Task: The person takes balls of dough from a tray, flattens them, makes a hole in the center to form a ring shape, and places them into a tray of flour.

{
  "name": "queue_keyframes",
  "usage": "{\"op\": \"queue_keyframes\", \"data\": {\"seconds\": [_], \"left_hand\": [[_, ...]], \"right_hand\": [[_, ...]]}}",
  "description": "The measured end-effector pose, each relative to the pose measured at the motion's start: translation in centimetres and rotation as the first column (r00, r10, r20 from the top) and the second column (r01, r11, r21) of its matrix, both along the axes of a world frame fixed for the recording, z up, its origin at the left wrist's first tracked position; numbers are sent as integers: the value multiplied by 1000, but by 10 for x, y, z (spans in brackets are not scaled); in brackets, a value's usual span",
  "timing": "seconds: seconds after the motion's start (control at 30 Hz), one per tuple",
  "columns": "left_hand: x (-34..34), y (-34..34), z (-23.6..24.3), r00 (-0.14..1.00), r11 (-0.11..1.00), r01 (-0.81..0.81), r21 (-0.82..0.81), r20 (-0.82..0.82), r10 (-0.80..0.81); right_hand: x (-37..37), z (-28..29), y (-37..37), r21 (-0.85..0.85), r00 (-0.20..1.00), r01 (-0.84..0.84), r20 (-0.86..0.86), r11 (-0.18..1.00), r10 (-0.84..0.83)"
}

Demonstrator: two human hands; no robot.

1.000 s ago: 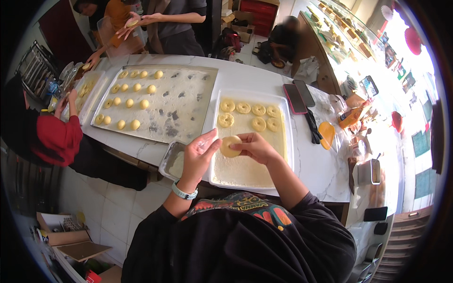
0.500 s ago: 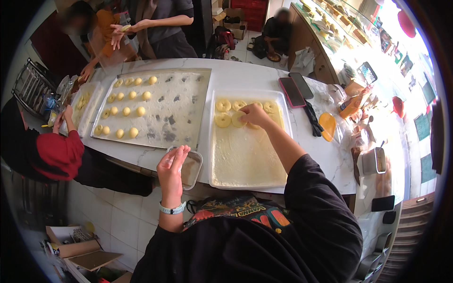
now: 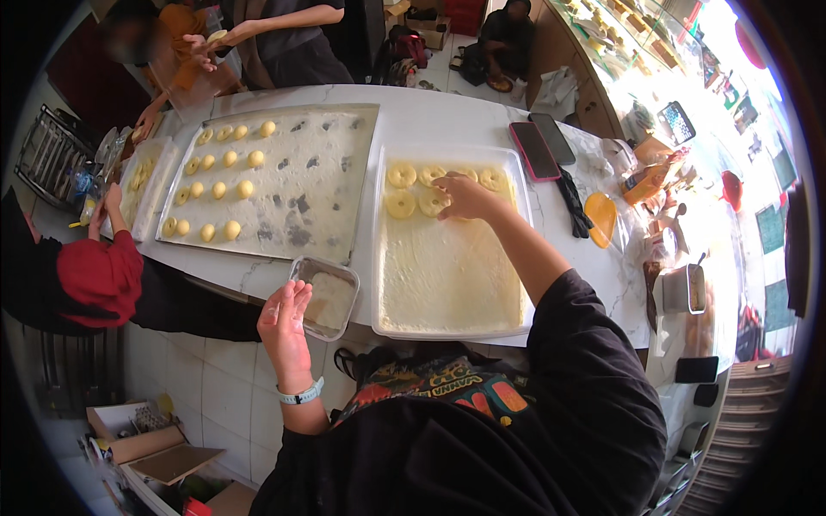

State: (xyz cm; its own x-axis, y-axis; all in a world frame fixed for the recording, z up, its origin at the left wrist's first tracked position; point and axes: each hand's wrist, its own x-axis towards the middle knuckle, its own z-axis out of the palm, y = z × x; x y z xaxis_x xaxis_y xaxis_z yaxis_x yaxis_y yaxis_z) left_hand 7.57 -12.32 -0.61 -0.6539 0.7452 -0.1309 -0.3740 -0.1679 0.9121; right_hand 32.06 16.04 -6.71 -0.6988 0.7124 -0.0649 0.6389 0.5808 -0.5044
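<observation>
My right hand is over the far rows of ring-shaped dough in a flour-dusted white tray. Its fingers are spread around a dough ring lying in the second row, and they partly hide the rings beside it. My left hand is raised with fingers stretched and floury tips, nothing in it. It hovers beside a small clear tub of flour at the table's near edge. To the left, dough balls stand in rows on a large floured sheet tray.
Two phones, black gloves and a yellow scraper lie right of the white tray. Another tray of dough is at the far left, by a person in red. Other people stand across the white table.
My right hand has loosened its fingers from the dough ring, which now lies flat in the second row. My left hand has shifted left and down, away from over the flour tub.
</observation>
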Motion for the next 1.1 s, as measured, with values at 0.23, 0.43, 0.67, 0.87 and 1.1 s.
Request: {"op": "queue_keyframes", "data": {"seconds": [0.23, 0.43, 0.67, 0.87, 1.1], "left_hand": [[9, -3, -2, 1000, 1000, -5, 26, 4, 5], [14, -2, 3, 998, 998, -59, 26, -5, 60], [9, 3, 0, 999, 999, -36, 30, 27, 36], [-4, 12, 6, 1000, 999, -2, 33, 6, 2], [-7, 21, 4, 998, 997, 62, 35, 29, -63]], "right_hand": [[-5, 3, 0, -46, 997, -66, 40, 997, 67], [-4, 0, -2, 10, 994, -100, -41, 995, 101], [-8, 4, 4, -31, 994, -86, 59, 996, 87], [-8, 3, 7, -49, 993, -89, 77, 995, 93], [15, -2, 7, 15, 999, 11, -38, 1000, -11]]}}
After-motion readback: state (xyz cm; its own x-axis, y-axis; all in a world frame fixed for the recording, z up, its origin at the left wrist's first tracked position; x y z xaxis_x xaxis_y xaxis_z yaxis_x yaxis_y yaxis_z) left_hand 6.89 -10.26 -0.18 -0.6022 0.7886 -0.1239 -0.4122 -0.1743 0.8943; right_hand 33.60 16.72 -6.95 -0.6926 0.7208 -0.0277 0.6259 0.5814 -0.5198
